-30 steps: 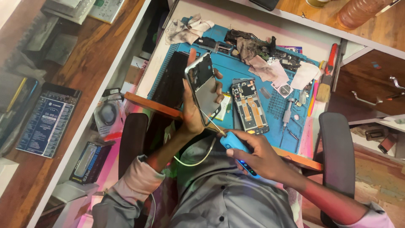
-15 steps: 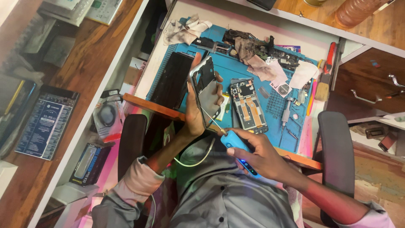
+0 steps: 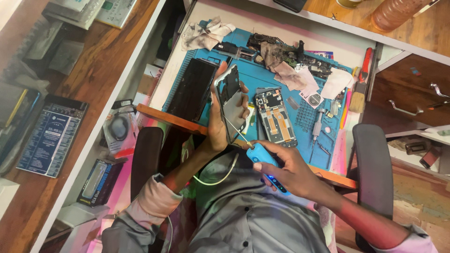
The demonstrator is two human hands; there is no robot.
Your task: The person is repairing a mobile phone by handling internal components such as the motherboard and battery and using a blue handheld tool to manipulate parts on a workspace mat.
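My left hand (image 3: 220, 124) holds an opened phone body (image 3: 230, 100) upright above the blue work mat (image 3: 262, 75), fingers wrapped around its edges. A blue electric screwdriver (image 3: 263, 161) sits in my right hand (image 3: 286, 173); its thin bit (image 3: 236, 132) points up-left and touches the lower part of the phone body. A second opened phone frame (image 3: 276, 117) with its circuit board exposed lies flat on the mat just right of the held one. A black screen panel (image 3: 193, 89) lies on the mat to the left.
Dirty rags (image 3: 204, 33), small parts and crumpled paper (image 3: 337, 82) litter the far mat. A brush (image 3: 360, 86) and a small screwdriver (image 3: 316, 126) lie at its right. Chair armrests (image 3: 146, 161) flank me. Boxed items (image 3: 51, 136) fill the wooden shelf on the left. A wooden drawer (image 3: 412, 96) stands right.
The phone body in my left hand has tilted and shifted slightly right, closer to the screwdriver bit. My right hand holds nearly the same position.
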